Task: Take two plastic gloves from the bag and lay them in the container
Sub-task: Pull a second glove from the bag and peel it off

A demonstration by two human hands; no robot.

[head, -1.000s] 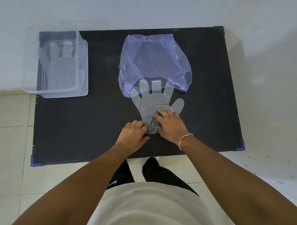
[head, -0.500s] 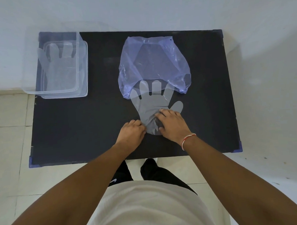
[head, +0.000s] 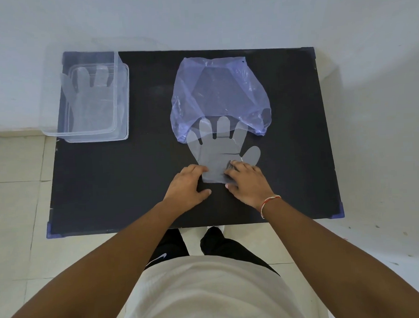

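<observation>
A clear plastic glove lies flat on the black table, its fingertips still under the mouth of the violet plastic bag. My left hand holds the left side of the glove's cuff with curled fingers. My right hand pinches the right side of the cuff, where the film bunches slightly. Another clear glove lies inside the transparent container at the table's far left corner.
The table stands against a white wall, with pale floor tiles to its left and right. Blue caps cover its near corners. Bare black tabletop runs between the container and the bag.
My two hands have moved apart along the cuff, which now lies flatter and wider between them. The bag and the container have stayed put.
</observation>
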